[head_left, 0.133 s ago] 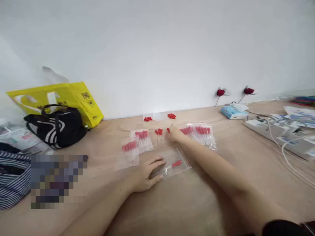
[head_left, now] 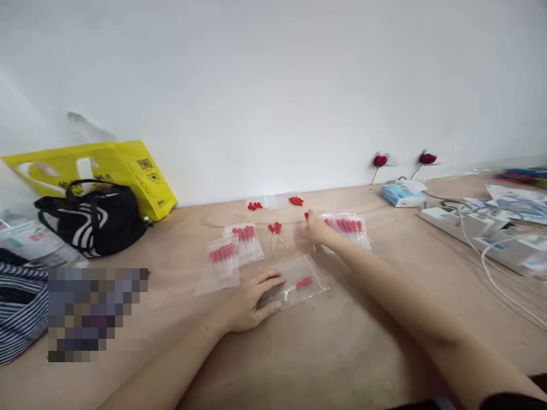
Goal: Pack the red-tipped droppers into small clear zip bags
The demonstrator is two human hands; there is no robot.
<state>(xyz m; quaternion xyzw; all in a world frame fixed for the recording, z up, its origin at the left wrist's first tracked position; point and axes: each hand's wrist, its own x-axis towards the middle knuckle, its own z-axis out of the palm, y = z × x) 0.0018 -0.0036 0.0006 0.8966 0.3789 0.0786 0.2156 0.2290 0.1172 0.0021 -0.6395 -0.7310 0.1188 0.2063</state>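
My left hand (head_left: pixel 256 299) lies flat on the table, fingers stretched out and thumb apart, over the left end of a clear zip bag (head_left: pixel 314 293). Inside that bag is a dropper with a red bulb (head_left: pixel 305 282). Farther back, my right hand (head_left: pixel 316 228) is closed, and a red bulb (head_left: pixel 306 216) pokes out at its fingertips; the rest of that dropper is hidden. Loose red-bulbed droppers (head_left: pixel 277 228) lie to its left. Filled bags of droppers rest at the left (head_left: pixel 223 256) and at the right (head_left: pixel 350 228), the latter partly behind my right hand.
Two groups of red bulbs (head_left: pixel 296 201) lie by the wall. Leftward stand a black bag (head_left: pixel 98 222) and a yellow bag (head_left: pixel 158 176). On the right are a blue tissue pack (head_left: pixel 401 195), a power strip (head_left: pixel 448 222) with white cables, and two red flowers (head_left: pixel 380 161).
My right hand has shifted a little to the right, away from the loose droppers, with the red bulb at its fingertips. My left hand stays on the bag.
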